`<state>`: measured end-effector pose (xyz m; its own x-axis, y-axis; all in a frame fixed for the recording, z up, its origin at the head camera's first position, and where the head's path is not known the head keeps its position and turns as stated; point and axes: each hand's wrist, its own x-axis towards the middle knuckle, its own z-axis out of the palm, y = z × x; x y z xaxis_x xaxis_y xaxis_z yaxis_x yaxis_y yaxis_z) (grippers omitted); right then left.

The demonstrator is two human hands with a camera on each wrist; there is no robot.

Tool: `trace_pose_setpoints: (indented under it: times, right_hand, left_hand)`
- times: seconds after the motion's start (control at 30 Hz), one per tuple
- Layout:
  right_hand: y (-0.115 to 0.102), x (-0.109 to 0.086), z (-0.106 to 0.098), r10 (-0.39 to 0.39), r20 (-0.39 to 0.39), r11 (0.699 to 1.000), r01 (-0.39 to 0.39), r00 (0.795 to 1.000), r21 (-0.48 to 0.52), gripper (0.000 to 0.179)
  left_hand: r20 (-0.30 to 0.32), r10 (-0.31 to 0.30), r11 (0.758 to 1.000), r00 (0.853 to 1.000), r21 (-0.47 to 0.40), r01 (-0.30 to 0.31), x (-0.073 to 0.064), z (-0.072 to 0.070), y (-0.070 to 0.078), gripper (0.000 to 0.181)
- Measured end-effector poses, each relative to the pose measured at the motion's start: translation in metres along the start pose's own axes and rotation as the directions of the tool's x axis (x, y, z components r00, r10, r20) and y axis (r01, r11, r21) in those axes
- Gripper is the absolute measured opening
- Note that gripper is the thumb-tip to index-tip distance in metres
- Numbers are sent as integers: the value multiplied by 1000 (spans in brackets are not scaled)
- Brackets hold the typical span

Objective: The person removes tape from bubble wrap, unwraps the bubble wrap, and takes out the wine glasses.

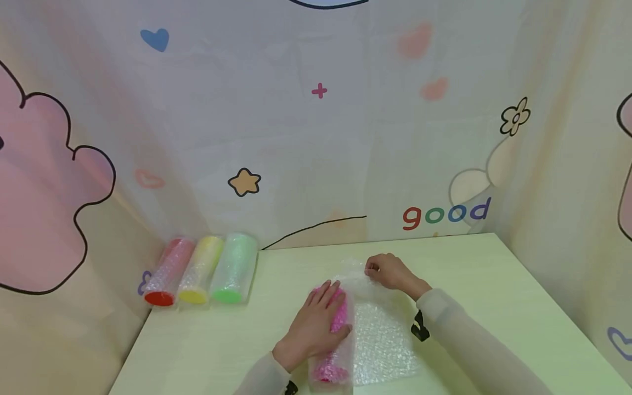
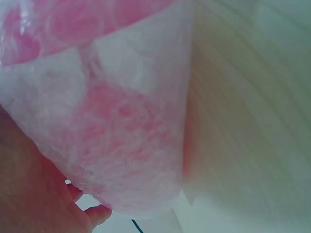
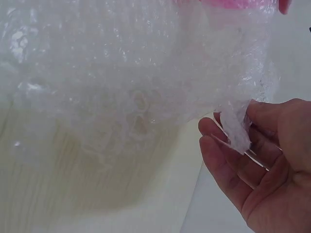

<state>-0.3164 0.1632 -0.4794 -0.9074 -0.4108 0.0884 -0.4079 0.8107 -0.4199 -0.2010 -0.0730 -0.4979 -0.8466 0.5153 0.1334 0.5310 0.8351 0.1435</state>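
Observation:
A pink cylinder [image 1: 332, 362] lies lengthwise on the table, partly rolled in clear bubble wrap [image 1: 384, 343]. My left hand [image 1: 315, 325] rests on top of it with fingers spread, hiding much of its middle. To the right, the loose part of the sheet is spread flat on the table. My right hand [image 1: 392, 272] pinches the sheet's far edge between thumb and fingers. In the right wrist view a crumpled corner of the wrap [image 3: 235, 127] shows between those fingers. The left wrist view shows the wrapped cylinder [image 2: 129, 131] up close, pink through the film.
Three wrapped cylinders lie side by side at the table's back left: red [image 1: 169, 271], yellow [image 1: 201, 270] and green [image 1: 234, 269]. A printed curtain [image 1: 316, 137] hangs behind the pale table [image 1: 498, 307] and along its sides.

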Motion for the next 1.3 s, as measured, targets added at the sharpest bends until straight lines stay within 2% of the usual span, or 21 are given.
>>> trace_pose_setpoints:
  times: [0.1, 0.3, 0.6, 0.77, 0.83, 0.93, 1.0, 1.07, 1.13, 1.2, 1.3]
  right_hand:
    - [5, -2, -1, 41, -2, 998, -41, 999, 44, 9]
    - [10, -2, -4, 138, 46, 979, -143, 989, 148, 12]
    - [23, -9, -3, 252, 40, 951, -255, 967, 175, 14]
    - [27, -14, -2, 256, 20, 953, -256, 966, 159, 18]
    - [24, -17, -4, 234, -27, 966, -230, 972, 122, 25]
    - [13, -26, -7, 160, -188, 987, -159, 969, 21, 34]
    - [1, -35, -10, 56, -309, 996, -76, 949, -52, 34]
    - [-13, -45, -11, -72, -366, 992, 29, 928, -122, 28]
    - [-27, -56, -11, -188, -332, 975, 133, 924, -181, 23]
    - [-39, -65, -8, -256, -234, 954, 206, 938, -218, 26]
    - [-47, -76, 0, -249, -64, 944, 227, 966, -240, 44]
  left_hand:
    - [-4, 3, 1000, 1000, -19, -3, -3, -2, -3, 72]
    - [-3, 16, 999, 1000, -31, -16, -8, -4, -8, 73]
    - [-7, 5, 998, 1000, -69, -5, -12, -2, -18, 73]
    - [-2, -9, 994, 1000, -113, 8, -15, -3, -19, 73]
    - [-4, -14, 992, 1000, -127, 13, -16, -2, -18, 73]
    - [-2, -21, 989, 1000, -149, 20, -17, -3, -16, 73]
    - [0, -25, 988, 1000, -156, 25, -18, -3, -15, 73]
    - [-10, -24, 990, 1000, -142, 23, -18, -4, -13, 72]
    - [-28, -24, 992, 999, -125, 20, -18, -7, -11, 70]
    - [-53, -18, 994, 998, -108, 12, -17, -10, -9, 69]
    - [-72, 2, 993, 997, -115, -10, -14, -13, -6, 69]
